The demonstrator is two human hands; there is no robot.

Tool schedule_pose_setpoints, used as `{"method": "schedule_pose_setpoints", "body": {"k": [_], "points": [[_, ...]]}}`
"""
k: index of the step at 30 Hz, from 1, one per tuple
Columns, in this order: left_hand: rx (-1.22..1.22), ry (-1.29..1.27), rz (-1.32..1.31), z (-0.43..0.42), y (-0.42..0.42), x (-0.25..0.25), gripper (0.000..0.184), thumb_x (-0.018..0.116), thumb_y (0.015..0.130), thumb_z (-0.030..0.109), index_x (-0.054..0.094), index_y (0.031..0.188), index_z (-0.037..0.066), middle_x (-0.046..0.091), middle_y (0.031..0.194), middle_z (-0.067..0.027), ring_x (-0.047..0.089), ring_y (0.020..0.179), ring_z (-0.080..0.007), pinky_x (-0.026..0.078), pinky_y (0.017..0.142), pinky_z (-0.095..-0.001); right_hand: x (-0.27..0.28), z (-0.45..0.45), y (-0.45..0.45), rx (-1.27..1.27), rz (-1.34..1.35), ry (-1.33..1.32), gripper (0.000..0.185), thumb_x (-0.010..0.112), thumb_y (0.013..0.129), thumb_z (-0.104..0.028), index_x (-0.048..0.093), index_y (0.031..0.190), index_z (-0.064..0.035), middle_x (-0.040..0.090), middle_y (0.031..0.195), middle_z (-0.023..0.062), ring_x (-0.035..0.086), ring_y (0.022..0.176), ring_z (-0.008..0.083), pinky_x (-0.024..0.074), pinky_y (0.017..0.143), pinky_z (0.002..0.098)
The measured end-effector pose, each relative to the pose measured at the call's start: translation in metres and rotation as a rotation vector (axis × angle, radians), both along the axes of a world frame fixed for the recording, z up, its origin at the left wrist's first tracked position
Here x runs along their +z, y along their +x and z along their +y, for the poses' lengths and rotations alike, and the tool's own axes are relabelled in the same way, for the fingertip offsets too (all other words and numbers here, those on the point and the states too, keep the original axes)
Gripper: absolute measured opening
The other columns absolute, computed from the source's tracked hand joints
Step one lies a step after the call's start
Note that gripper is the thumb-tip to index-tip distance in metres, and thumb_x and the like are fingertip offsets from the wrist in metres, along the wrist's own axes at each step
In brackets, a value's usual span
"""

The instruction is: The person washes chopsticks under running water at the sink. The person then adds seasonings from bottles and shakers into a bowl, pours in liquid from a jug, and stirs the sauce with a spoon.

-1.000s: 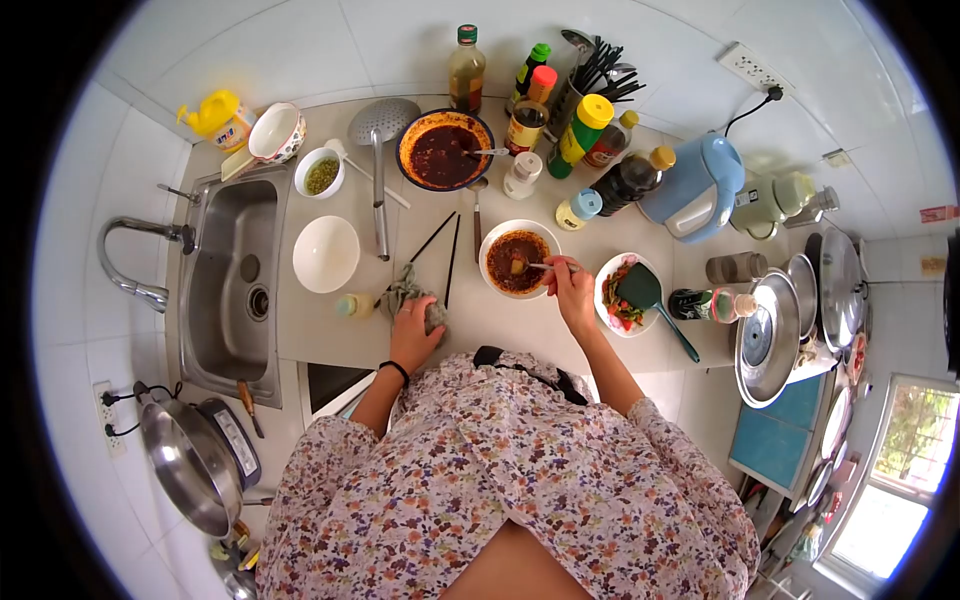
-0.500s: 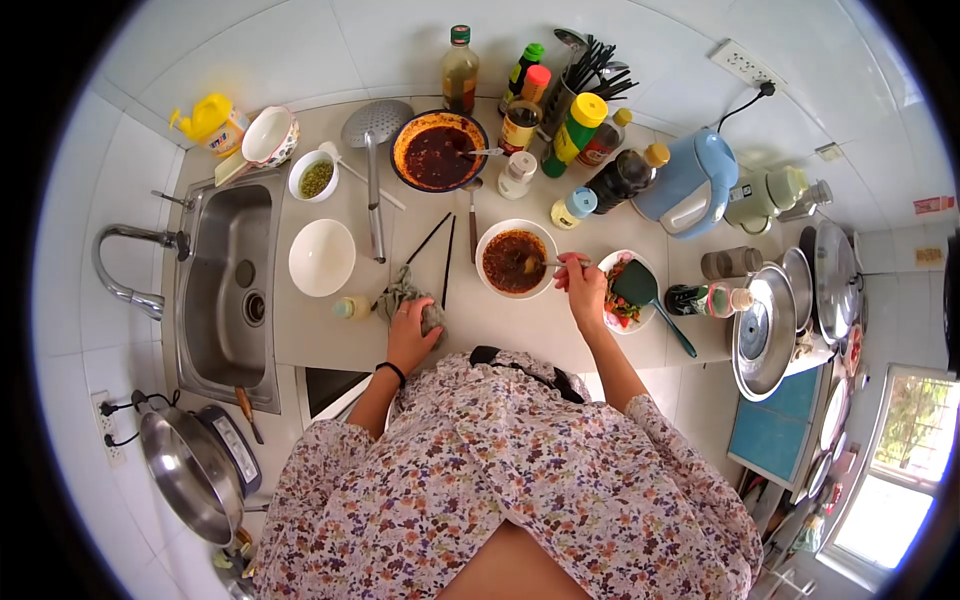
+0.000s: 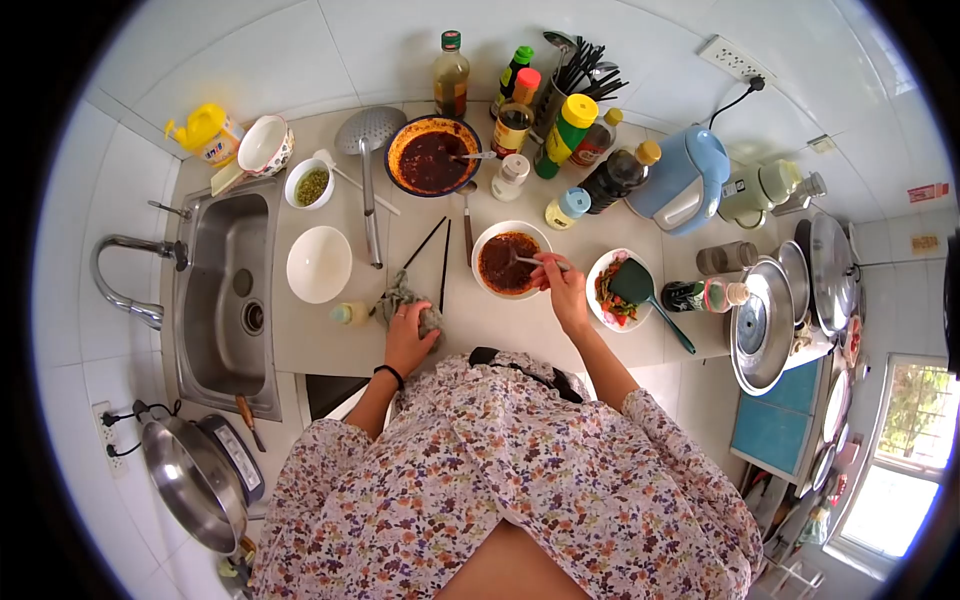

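Note:
My right hand (image 3: 563,285) is closed on the handle of a metal spoon (image 3: 527,260), whose tip dips into dark red sauce in a white bowl (image 3: 513,226). The bowl of the spoon is hidden under the sauce. My left hand (image 3: 408,338) is closed over a crumpled grey-green cloth (image 3: 430,318) on the counter, beside a pair of black chopsticks (image 3: 445,265). To the right of my right hand, a dark green spatula (image 3: 632,284) rests across a white bowl of chopped vegetables (image 3: 608,303).
At the left are the sink (image 3: 268,300) and an empty white bowl (image 3: 319,265). Behind my hands stand a blue-rimmed bowl of red sauce (image 3: 405,180), a skimmer (image 3: 368,190) and several seasoning bottles (image 3: 617,178). A blue kettle (image 3: 685,180) and metal basins (image 3: 757,340) occupy the right.
My right hand has moved slightly left with the spoon, which now sits nearer the middle of the bowl and stirs the sauce. My left hand stays on the cloth.

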State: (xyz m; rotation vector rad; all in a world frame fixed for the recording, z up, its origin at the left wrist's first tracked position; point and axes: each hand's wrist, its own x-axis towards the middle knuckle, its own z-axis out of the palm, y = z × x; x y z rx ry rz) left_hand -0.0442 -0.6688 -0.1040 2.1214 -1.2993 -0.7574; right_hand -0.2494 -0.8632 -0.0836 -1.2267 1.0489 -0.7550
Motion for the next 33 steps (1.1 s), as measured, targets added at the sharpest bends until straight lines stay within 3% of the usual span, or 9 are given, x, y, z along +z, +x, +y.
{"method": "schedule_pose_setpoints", "body": {"k": [4, 7, 11, 17, 19, 23, 25, 27, 33], "points": [[-0.009, -0.019, 0.004, 0.000, 0.000, 0.000, 0.046, 0.069, 0.066, 0.011, 0.049, 0.108, 0.009, 0.047, 0.091, -0.0123, 0.049, 0.080, -0.0276, 0.042, 0.071, -0.0368, 0.013, -0.006, -0.018, 0.050, 0.253, 0.008, 0.025, 0.046, 0.089, -0.017, 0.059, 0.091, 0.0043, 0.060, 0.063, 0.0062, 0.056, 0.053, 0.0105, 0.0454, 0.050, 0.0228], [0.007, -0.051, -0.002, 0.002, -0.002, -0.005, 0.046, 0.069, 0.066, 0.011, 0.049, 0.108, 0.009, 0.047, 0.091, -0.0123, 0.049, 0.078, -0.0273, 0.042, 0.070, -0.0372, 0.008, -0.016, -0.015, -0.012, 0.253, -0.028, 0.025, 0.045, 0.090, -0.016, 0.059, 0.092, 0.0037, 0.060, 0.065, 0.0063, 0.056, 0.054, 0.0105, 0.0460, 0.051, 0.0226], [-0.008, -0.059, -0.008, 0.000, 0.000, -0.001, 0.046, 0.069, 0.066, 0.011, 0.049, 0.108, 0.009, 0.047, 0.090, -0.0123, 0.049, 0.077, -0.0270, 0.042, 0.069, -0.0374, 0.000, -0.003, -0.002, 0.059, -0.036, 0.061, 0.023, 0.044, 0.090, -0.015, 0.059, 0.093, 0.0028, 0.060, 0.070, 0.0068, 0.056, 0.057, 0.0099, 0.0459, 0.054, 0.0220], [0.001, -0.078, -0.006, 0.001, -0.002, -0.004, 0.046, 0.068, 0.066, 0.010, 0.049, 0.107, 0.008, 0.047, 0.089, -0.0127, 0.048, 0.076, -0.0269, 0.042, 0.068, -0.0365, 0.005, -0.016, -0.027, 0.048, 0.261, 0.053, 0.024, 0.046, 0.090, -0.016, 0.060, 0.093, 0.0034, 0.060, 0.065, 0.0083, 0.057, 0.054, 0.0104, 0.0454, 0.048, 0.0221], [0.003, -0.082, -0.015, 0.001, -0.002, -0.005, 0.046, 0.068, 0.066, 0.010, 0.049, 0.107, 0.007, 0.047, 0.089, -0.0128, 0.048, 0.076, -0.0269, 0.042, 0.068, -0.0363, 0.002, -0.015, -0.017, -0.056, 0.161, 0.005, 0.024, 0.046, 0.090, -0.016, 0.060, 0.094, 0.0038, 0.060, 0.066, 0.0080, 0.057, 0.056, 0.0103, 0.0459, 0.051, 0.0219], [-0.002, -0.059, -0.014, 0.000, 0.000, -0.005, 0.045, 0.069, 0.066, 0.010, 0.049, 0.107, 0.008, 0.047, 0.090, -0.0129, 0.048, 0.078, -0.0270, 0.041, 0.069, -0.0364, 0.004, -0.003, -0.008, 0.077, -0.027, 0.150, 0.023, 0.046, 0.090, -0.014, 0.059, 0.097, 0.0031, 0.061, 0.069, 0.0069, 0.058, 0.060, 0.0103, 0.0463, 0.057, 0.0215], [-0.003, -0.027, 0.000, 0.001, 0.001, -0.005, 0.046, 0.069, 0.066, 0.010, 0.049, 0.107, 0.008, 0.047, 0.090, -0.0128, 0.048, 0.078, -0.0271, 0.041, 0.069, -0.0365, 0.006, -0.008, -0.019, 0.119, 0.007, 0.178, 0.023, 0.046, 0.090, -0.014, 0.059, 0.096, 0.0032, 0.061, 0.069, 0.0069, 0.058, 0.060, 0.0103, 0.0463, 0.056, 0.0216], [0.006, -0.040, -0.007, 0.002, -0.001, -0.006, 0.045, 0.069, 0.066, 0.010, 0.049, 0.107, 0.008, 0.047, 0.090, -0.0126, 0.048, 0.078, -0.0273, 0.042, 0.069, -0.0366, 0.009, -0.017, -0.027, 0.088, 0.286, 0.094, 0.022, 0.046, 0.090, -0.014, 0.059, 0.095, 0.0035, 0.061, 0.069, 0.0070, 0.057, 0.060, 0.0103, 0.0464, 0.056, 0.0216], [-0.005, -0.045, -0.015, 0.000, 0.000, -0.005, 0.045, 0.069, 0.067, 0.011, 0.049, 0.107, 0.008, 0.047, 0.091, -0.0126, 0.048, 0.078, -0.0275, 0.041, 0.069, -0.0371, -0.001, -0.004, -0.007, 0.005, -0.027, 0.050, 0.022, 0.046, 0.090, -0.013, 0.059, 0.095, 0.0038, 0.060, 0.067, 0.0065, 0.057, 0.055, 0.0103, 0.0463, 0.052, 0.0225]]}}
